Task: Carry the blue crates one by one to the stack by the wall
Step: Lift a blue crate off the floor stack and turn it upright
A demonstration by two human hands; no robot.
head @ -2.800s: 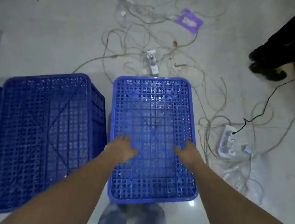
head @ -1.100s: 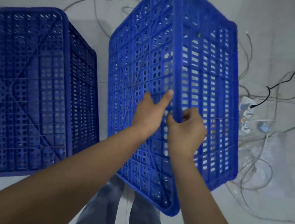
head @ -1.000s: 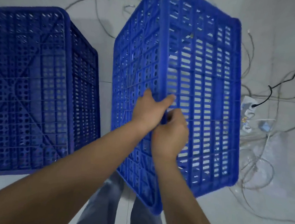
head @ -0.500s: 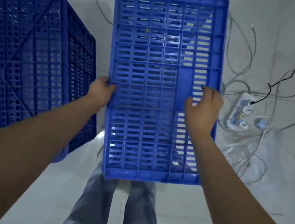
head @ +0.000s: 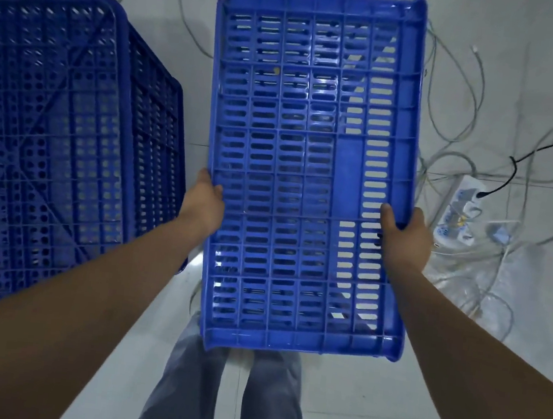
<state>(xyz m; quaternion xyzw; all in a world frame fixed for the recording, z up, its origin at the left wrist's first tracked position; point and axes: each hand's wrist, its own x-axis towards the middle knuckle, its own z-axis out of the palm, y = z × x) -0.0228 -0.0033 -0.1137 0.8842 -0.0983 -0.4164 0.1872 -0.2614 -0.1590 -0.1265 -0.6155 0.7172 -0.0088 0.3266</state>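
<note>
I hold a blue slotted crate off the floor in front of me, turned on its side so one long slotted wall faces up. My left hand grips its left edge, thumb on top. My right hand grips its right rim, thumb over the wall and fingers hidden behind. A second blue crate stands upside down on the floor to the left, apart from the held one. The stack by the wall is out of view.
Tangled white cables spread over the pale tiled floor ahead and to the right. A white power strip with a black cord lies right of the held crate. My legs show below it.
The crate was lifted from the floor and rotated from bottom-up to side wall up. My hands moved from its middle out to opposite edges. It now sits slightly lower in view.
</note>
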